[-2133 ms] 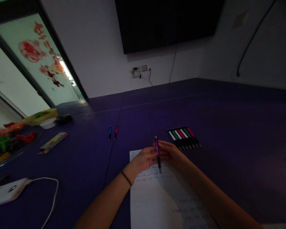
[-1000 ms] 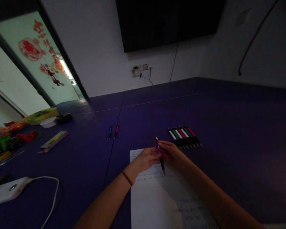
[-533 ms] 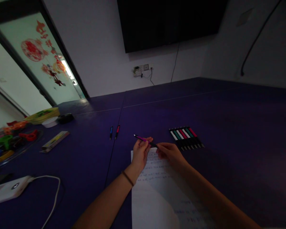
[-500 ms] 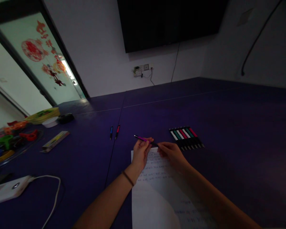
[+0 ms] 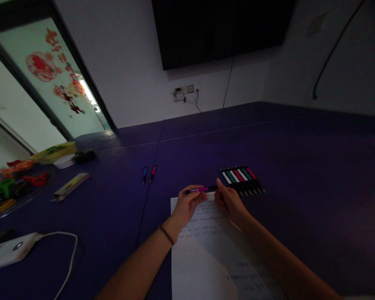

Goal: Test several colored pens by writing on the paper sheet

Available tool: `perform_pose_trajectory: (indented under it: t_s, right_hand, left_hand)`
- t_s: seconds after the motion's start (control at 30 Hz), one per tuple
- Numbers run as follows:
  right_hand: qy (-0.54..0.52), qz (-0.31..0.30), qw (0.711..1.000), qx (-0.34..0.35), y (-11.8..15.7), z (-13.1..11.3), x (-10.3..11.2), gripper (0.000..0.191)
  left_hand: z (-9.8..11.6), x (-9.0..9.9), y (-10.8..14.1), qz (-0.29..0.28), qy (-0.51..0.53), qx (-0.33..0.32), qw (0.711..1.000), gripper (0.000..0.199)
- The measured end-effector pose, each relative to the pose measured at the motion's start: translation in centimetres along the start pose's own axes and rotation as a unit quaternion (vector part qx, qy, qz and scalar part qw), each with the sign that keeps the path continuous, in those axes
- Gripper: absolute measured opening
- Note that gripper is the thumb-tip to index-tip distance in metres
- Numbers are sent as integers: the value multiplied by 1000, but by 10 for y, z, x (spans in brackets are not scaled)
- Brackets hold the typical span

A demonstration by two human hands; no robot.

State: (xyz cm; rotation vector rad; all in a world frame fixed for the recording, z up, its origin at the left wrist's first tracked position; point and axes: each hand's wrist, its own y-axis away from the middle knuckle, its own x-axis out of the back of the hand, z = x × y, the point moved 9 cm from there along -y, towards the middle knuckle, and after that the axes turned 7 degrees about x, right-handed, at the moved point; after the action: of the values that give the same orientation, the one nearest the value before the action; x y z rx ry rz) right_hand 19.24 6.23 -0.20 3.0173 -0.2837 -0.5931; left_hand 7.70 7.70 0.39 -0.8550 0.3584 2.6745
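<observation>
A purple and black pen [image 5: 203, 189] lies almost level between my two hands, above the top edge of a white sheet of paper [image 5: 193, 262] with handwriting on it. My left hand [image 5: 187, 204] pinches the purple end. At the dark end, my right hand [image 5: 229, 200] has its fingers curled and its thumb up against the pen. Just beyond my right hand, several pens [image 5: 242, 180] with white, green and red barrels lie side by side in a row. Left of my hands, a blue pen [image 5: 144, 175] and a red pen [image 5: 153, 173] rest on the purple table [image 5: 112, 216].
A white power bank [image 5: 14, 252] with a white cable [image 5: 71, 258] lies at the lower left. Behind it are a small box [image 5: 70, 186], a tray with colourful items [image 5: 18, 191], a yellow basket [image 5: 54, 152] and a black tape roll [image 5: 85, 156].
The pen has turned from slanted to nearly level and shifted slightly right. My right thumb has risen along its dark end, and the view has moved a little.
</observation>
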Motion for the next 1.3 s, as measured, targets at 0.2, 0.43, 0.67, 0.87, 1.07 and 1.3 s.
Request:
perform_pose_trajectory:
  t_s: [0.2, 0.43, 0.67, 0.87, 1.07, 1.3]
  right_hand:
    - [-70, 1, 998, 10, 0, -2, -5, 54]
    - [-65, -38, 997, 23, -3, 2, -10, 51]
    - [-67, -80, 993, 55, 0, -3, -19, 51]
    - [-76, -9, 995, 67, -3, -8, -5, 49]
    - [-84, 9, 996, 41, 0, -7, -3, 50]
    - [-74, -37, 995, 48, 1, -7, -12, 52]
  left_hand:
    - [-4, 3, -1, 20, 0, 9, 1000, 20]
    - [-8, 8, -3, 46, -13, 36, 998, 25]
    - [-8, 13, -5, 69, 11, 43, 997, 27]
    - [-1, -2, 0, 14, -59, -4, 998, 37]
    - [15, 3, 8, 99, -231, -79, 965, 36]
    - [12, 10, 3, 91, -249, -64, 962, 49]
